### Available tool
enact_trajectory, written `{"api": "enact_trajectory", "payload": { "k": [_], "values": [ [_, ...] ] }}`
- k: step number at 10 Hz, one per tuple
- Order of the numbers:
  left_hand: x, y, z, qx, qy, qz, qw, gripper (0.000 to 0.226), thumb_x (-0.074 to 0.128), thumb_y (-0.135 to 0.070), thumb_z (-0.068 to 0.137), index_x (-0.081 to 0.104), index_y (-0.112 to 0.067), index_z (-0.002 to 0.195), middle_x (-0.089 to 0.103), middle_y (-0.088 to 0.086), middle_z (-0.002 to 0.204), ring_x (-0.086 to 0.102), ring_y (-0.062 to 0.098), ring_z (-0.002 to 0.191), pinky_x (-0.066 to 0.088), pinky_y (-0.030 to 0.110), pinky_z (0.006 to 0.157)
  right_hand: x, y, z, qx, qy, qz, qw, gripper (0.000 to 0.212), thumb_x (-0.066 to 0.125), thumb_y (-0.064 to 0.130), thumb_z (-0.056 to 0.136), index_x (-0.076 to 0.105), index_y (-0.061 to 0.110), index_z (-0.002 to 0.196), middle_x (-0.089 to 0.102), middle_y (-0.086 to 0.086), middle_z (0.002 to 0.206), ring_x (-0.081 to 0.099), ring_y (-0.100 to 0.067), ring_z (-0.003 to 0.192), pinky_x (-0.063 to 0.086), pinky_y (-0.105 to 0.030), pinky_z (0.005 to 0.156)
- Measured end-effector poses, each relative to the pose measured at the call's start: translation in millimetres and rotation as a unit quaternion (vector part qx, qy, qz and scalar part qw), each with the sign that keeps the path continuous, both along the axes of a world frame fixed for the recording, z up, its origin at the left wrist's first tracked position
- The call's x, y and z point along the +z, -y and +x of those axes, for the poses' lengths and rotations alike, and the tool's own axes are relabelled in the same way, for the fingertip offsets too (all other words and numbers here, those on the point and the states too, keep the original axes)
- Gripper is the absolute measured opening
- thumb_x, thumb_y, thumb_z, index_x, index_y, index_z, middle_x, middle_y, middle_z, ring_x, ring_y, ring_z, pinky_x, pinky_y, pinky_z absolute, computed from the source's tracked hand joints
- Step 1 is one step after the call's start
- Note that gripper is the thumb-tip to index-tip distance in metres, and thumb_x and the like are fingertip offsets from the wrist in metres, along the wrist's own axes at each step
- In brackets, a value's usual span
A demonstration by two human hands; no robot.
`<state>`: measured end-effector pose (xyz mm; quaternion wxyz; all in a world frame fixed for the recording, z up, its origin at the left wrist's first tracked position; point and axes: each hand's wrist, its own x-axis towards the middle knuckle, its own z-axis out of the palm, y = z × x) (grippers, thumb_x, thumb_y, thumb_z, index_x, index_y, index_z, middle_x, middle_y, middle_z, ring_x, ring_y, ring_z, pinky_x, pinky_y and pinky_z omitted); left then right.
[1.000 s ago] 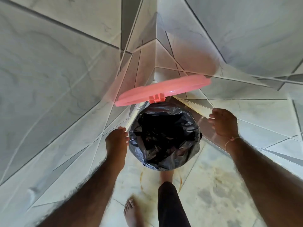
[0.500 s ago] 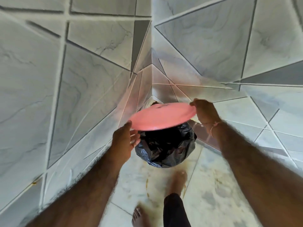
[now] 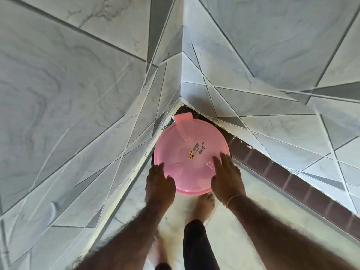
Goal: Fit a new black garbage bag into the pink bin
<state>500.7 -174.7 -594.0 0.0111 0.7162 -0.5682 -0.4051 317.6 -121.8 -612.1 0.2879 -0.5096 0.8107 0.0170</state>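
A head-worn camera looks steeply down into the corner of a room lined with pale grey marbled tiles. At the centre of the view sits a round pink lid, lying flat and closed on top of the pink bin, whose body is almost wholly hidden beneath it. Only a thin dark sliver shows under the lid's edge at 9 o'clock; whether that is the black garbage bag cannot be told. The bin is tucked tight into the corner where the two tiled walls meet, with the lid's hinge tab pointing toward the corner at 12 o'clock. A small yellow sticker marks the lid's centre, with some dark handwriting just beside it at 1 o'clock.

The person's left hand rests on the lid's rim at 8 o'clock, fingers spread and flat, thumb lying on the pink surface; it is not gripping anything. The right hand rests on the rim at 4 o'clock, also flat, fingers extended onto the lid. A thin thread bracelet circles the right wrist.

Below the lid, at 6 o'clock, a bare foot stands on the pale floor, with a dark trouser leg above it. A band of dark brown tiles runs along the base of the wall from 3 toward 5 o'clock.
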Motion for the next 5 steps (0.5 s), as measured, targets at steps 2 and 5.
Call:
{"api": "enact_trajectory", "payload": {
  "k": [2,5],
  "values": [
    [-30,-6,-5,-0.353,0.094,-0.015,0.931,0.065,0.049,-0.028,0.091,0.021,-0.030,0.150,0.015,0.001,0.162,0.016,0.030,0.148,0.028,0.057,0.112,-23,-3,19,0.166,-0.022,0.090,0.982,0.087,0.060,0.022,0.089,0.001,0.029,0.152,-0.004,-0.008,0.163,-0.005,-0.033,0.149,0.010,-0.053,0.118],
    [-14,11,-3,-0.395,0.093,0.016,0.914,0.067,0.050,-0.027,0.092,0.018,-0.029,0.151,0.015,0.001,0.162,0.018,0.028,0.148,0.026,0.058,0.113,0,31,24,0.147,0.011,0.179,0.973,0.081,0.053,0.015,0.087,0.005,0.027,0.152,-0.004,-0.009,0.163,-0.005,-0.035,0.149,0.014,-0.057,0.117]
  ]
}}
